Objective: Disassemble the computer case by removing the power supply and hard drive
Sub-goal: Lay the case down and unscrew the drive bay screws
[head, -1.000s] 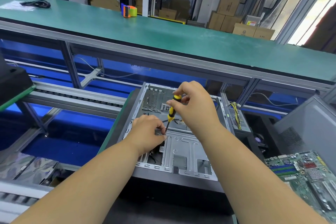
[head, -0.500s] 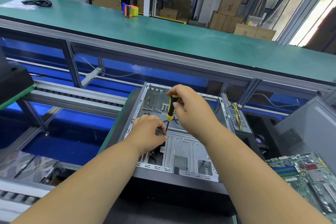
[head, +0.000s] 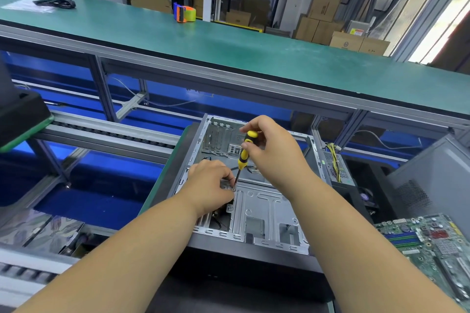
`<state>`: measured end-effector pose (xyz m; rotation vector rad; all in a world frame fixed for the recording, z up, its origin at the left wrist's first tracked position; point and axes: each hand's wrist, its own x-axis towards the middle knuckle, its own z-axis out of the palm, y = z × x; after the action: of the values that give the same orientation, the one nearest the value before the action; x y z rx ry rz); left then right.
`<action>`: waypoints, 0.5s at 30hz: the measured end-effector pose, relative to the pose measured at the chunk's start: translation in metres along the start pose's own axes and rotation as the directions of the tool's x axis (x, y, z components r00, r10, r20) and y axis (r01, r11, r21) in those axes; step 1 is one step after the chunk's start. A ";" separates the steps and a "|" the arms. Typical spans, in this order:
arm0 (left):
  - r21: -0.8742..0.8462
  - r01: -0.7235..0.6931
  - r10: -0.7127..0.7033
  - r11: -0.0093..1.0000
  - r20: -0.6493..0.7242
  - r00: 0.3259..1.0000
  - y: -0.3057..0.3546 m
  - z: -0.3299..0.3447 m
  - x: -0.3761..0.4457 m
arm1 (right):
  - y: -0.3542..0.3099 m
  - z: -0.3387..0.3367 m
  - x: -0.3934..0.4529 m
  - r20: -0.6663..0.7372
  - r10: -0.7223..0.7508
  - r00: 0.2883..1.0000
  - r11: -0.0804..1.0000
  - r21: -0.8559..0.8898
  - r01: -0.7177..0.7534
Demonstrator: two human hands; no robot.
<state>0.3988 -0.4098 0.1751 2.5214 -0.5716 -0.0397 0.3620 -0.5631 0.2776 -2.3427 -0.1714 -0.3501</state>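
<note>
Single head-worn wide-angle view, no second camera to overlap. Looks forward and down from the near edge of the desk; both forearms enter from the bottom corners. Computer case sits close, centre frame. Green shelf crosses above; warehouse boxes far behind.

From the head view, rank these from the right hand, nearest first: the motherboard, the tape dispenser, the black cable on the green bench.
1. Motherboard, low at the right, nearest the right hand.
2. Tape dispenser, up on the green bench, middle.
3. Black cable, far left of that bench.
</note>
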 end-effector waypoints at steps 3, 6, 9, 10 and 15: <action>-0.001 -0.002 0.002 1.000 -0.003 1.000 -0.001 0.000 -0.001 | -0.001 0.000 -0.002 0.010 -0.004 1.000 0.999 0.054 0.003; -0.005 -0.001 0.001 1.000 -0.005 1.000 -0.001 0.000 -0.001 | -0.003 0.001 -0.003 0.004 -0.018 1.000 0.996 0.089 0.018; -0.015 -0.001 0.001 1.000 -0.004 1.000 -0.001 0.000 -0.001 | -0.004 0.003 -0.002 -0.044 -0.062 0.997 0.997 0.041 0.063; -0.013 -0.002 0.002 1.000 -0.003 1.000 -0.001 0.000 -0.001 | -0.004 0.003 -0.001 -0.061 -0.072 0.995 0.997 0.027 0.074; -0.013 0.002 -0.002 1.000 0.004 1.000 -0.002 0.001 -0.001 | -0.005 0.003 0.000 -0.119 -0.024 0.993 0.998 0.059 0.031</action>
<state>0.3988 -0.4086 0.1737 2.5095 -0.5682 -0.0494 0.3619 -0.5573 0.2792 -2.2544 -0.1548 -0.4886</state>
